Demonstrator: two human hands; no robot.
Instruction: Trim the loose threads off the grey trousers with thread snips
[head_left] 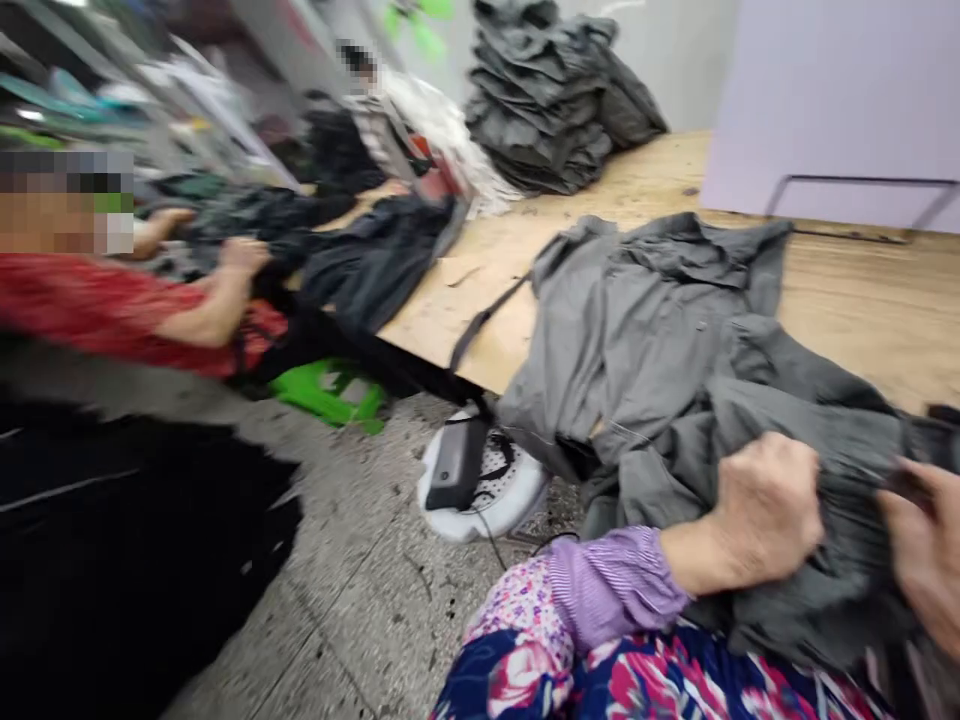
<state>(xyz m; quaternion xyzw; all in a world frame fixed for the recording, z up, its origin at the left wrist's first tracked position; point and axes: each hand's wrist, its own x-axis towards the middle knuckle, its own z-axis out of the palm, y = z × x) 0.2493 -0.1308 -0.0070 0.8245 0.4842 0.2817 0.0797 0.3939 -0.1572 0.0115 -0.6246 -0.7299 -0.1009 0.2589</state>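
Gripping a grey garment (pixel 660 350), the person's left hand (pixel 765 505) forms a closed fist on the cloth; the right hand (pixel 926 550), at the far right edge, touches it, its hold impossible to tell. The garment lies across a plywood bench (pixel 862 320) and hangs over its near edge. Farther away sits a stack of grey garments (pixel 555 110). A white round object (pixel 480 490) and a green plastic stool (pixel 326 392) stand on the speckled floor (pixel 360 590). At left, a co-worker's red-sleeved arm (pixel 202 320) reaches over dark cloth (pixel 375 260).

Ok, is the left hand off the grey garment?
No, the left hand is clenched in a fist on the gathered folds of the grey garment.
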